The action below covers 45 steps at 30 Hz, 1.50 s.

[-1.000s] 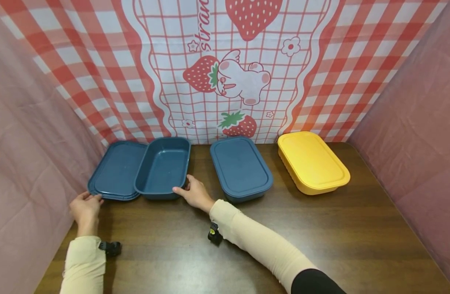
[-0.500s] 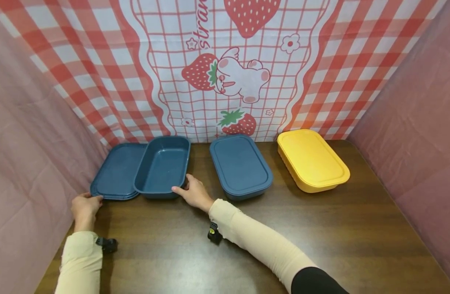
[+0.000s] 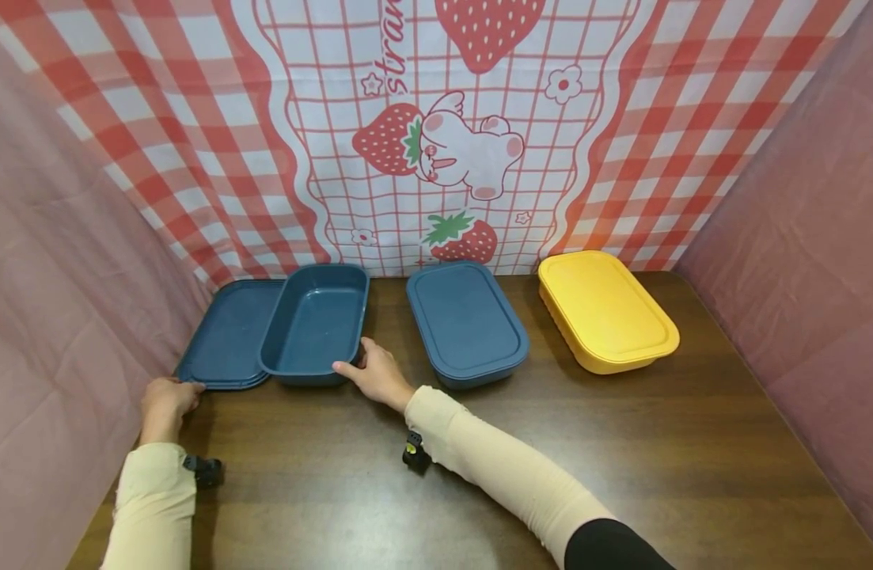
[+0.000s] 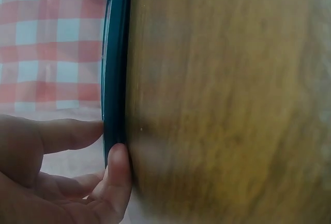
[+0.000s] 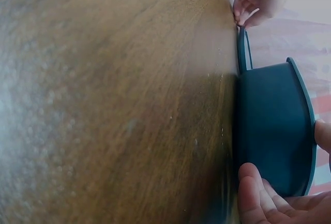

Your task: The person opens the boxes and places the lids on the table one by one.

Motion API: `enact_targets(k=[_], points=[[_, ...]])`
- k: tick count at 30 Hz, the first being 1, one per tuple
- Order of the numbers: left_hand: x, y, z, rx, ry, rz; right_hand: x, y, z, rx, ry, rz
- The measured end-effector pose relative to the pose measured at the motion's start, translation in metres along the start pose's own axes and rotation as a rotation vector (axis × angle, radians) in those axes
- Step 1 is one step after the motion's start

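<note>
At the table's left, an open blue food container (image 3: 320, 324) stands beside a flat blue lid (image 3: 229, 336), whose right edge it partly hides. My left hand (image 3: 167, 404) pinches the lid's near left corner, and in the left wrist view thumb and finger sit on either face of the lid's rim (image 4: 116, 79). With my right hand (image 3: 381, 375) I hold the container by its near right corner, thumb on the rim and fingers against the outer wall. The right wrist view shows the container's side (image 5: 274, 125) down on the table, with the lid's edge (image 5: 241, 50) behind it.
A lidded blue container (image 3: 468, 321) stands right of my right hand. Farther right is a lidded yellow container (image 3: 607, 309). A red checked cloth (image 3: 237, 119) hangs behind, and pink cloths close off both sides of the wooden table (image 3: 550, 459).
My left hand and the lid have shifted slightly to the right, and the lid sits closer to the open container. The right hand and the containers look unmoved.
</note>
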State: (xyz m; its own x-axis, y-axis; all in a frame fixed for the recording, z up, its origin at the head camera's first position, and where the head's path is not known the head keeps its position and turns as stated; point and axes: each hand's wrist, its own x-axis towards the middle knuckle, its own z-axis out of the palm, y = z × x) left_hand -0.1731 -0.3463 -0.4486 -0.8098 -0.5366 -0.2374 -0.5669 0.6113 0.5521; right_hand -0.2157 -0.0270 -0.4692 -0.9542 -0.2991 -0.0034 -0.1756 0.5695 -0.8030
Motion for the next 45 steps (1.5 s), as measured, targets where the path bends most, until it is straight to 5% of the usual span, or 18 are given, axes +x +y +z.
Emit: enact_targets(k=[8,31,38,45], points=[[0.008,-0.002,0.002,0.017,-0.005,-0.032,0.000,0.000,0.000,-0.001,0.002,0.004],[-0.001,0.000,0.000,0.032,-0.044,-0.029,-0.003,-0.001,-0.001,0.008,-0.001,0.022],[-0.004,0.004,-0.001,0.075,0.011,0.013,-0.002,0.000,-0.002,0.010,-0.005,0.026],[-0.009,0.011,0.000,0.021,0.057,0.047,-0.002,0.001,-0.005,0.015,0.001,0.028]])
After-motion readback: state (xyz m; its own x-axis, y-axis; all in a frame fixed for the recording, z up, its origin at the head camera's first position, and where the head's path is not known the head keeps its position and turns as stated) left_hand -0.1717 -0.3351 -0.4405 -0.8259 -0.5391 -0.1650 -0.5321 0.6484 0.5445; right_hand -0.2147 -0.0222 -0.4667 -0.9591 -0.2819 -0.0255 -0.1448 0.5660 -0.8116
